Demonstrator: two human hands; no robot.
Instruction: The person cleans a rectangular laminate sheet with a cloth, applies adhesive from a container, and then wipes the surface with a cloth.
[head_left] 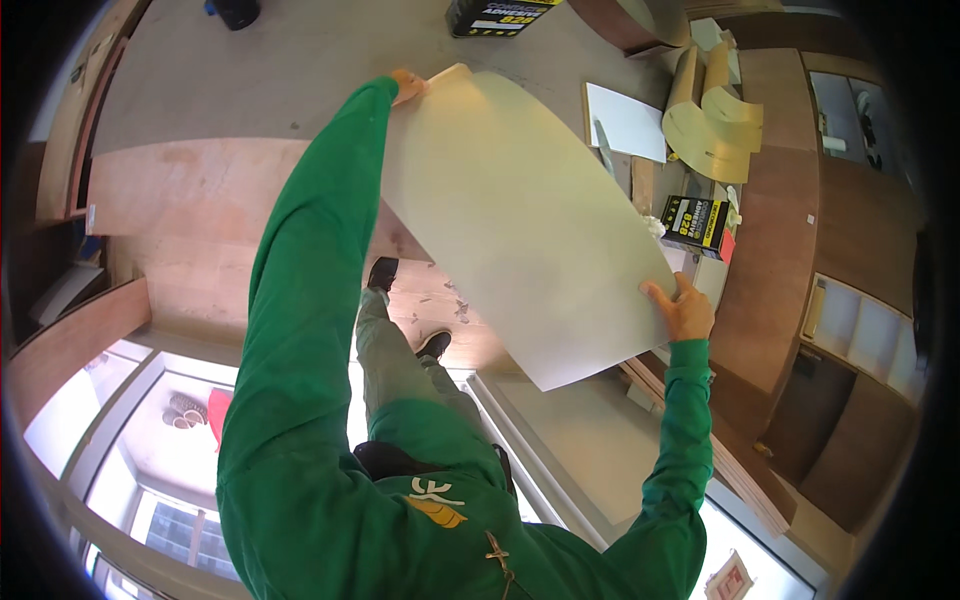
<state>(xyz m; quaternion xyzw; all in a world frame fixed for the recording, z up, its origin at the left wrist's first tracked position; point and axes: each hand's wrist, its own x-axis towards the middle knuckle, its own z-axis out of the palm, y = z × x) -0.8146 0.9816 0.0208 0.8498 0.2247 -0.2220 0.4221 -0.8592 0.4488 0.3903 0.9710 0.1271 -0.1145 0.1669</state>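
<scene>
A large, thin cream laminate sheet (pixel 520 220) hangs in front of me, slightly bowed, slanting from far left to near right. My left hand (pixel 408 86) reaches far forward and is closed on its far left edge; most of those fingers are hidden. At the near right end, my right hand (pixel 688 308) pinches the sheet's edge, thumb on the upper face and the other fingers partly behind it. The sheet covers part of what lies beneath it.
A pale wooden board (pixel 200 190) lies at the left. To the right are curled yellowish sheets (pixel 710 115), a white panel (pixel 625 120), a black-and-yellow adhesive tin (pixel 697 225) and brown boards (pixel 770 260). Another tin (pixel 495 17) stands at the far side. Scraps (pixel 455 300) litter the floor by my shoes.
</scene>
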